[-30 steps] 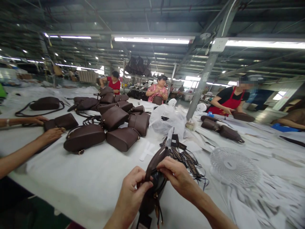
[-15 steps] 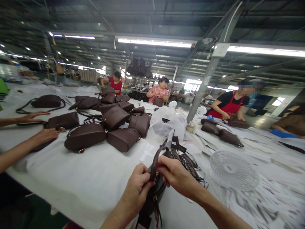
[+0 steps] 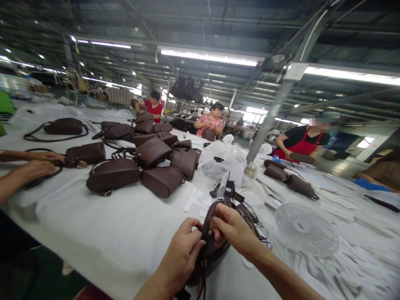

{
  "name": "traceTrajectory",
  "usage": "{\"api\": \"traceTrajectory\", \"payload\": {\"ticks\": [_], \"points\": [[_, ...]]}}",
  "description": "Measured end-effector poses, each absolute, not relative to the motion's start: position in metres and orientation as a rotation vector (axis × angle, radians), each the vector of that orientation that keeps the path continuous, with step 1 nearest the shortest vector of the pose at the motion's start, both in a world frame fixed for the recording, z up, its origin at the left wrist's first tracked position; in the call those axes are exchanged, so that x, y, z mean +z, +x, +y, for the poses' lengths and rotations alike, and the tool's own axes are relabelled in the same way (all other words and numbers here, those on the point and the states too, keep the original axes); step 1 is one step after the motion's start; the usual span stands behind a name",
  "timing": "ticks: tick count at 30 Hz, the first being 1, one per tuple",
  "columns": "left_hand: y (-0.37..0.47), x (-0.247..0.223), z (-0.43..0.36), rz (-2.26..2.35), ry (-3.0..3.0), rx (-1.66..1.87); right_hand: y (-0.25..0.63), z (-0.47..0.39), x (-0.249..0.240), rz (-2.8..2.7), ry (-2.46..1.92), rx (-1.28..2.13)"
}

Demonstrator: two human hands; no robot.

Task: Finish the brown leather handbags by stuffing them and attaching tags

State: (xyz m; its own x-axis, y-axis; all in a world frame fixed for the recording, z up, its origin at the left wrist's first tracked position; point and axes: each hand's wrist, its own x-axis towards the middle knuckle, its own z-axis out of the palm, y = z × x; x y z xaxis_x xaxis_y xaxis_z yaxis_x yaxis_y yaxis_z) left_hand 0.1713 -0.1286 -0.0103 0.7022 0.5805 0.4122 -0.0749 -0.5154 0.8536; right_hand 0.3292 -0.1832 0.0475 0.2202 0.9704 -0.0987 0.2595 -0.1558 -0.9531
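Left hand (image 3: 186, 246) pinches brown bag (image 3: 215, 259) by edge; right hand (image 3: 233, 227) grip partly hidden, unclear.

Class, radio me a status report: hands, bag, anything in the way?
Left hand pinching brown bag. Right hand on bag, near gold fitting. Black tags close beyond; white fan, right side, clear of hands.

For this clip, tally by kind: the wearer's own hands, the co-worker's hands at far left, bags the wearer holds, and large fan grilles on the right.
Wearer's hands: 2 (left hand, right hand)
Co-worker's hands: 2
Bag: 1
Fan grille: 1
Total: 6
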Motion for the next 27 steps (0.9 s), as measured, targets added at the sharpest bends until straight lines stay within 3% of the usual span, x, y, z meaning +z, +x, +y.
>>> {"api": "traceTrajectory", "payload": {"ticks": [6, 10, 15, 23, 27], "points": [[0.162, -0.009, -0.12, 0.291, 1.833, 0.84, 0.327, -0.189, 0.043, -0.926, -1.556, 1.06], [0.162, -0.013, -0.114, 0.308, 1.804, 0.955, 0.312, -0.189, 0.045, -0.908, -1.54, 0.981], [0.162, -0.021, -0.12, 0.253, 1.382, 0.849, 0.331, -0.189, 0.038, -0.882, -1.591, 0.958], [0.167, -0.034, -0.121, 0.175, 1.468, 0.87, 0.317, -0.195, 0.036, -0.849, -1.502, 1.011], [0.173, -0.039, -0.126, 0.222, 1.236, 0.867, 0.306, -0.193, 0.039, -0.812, -1.495, 1.003]]}}
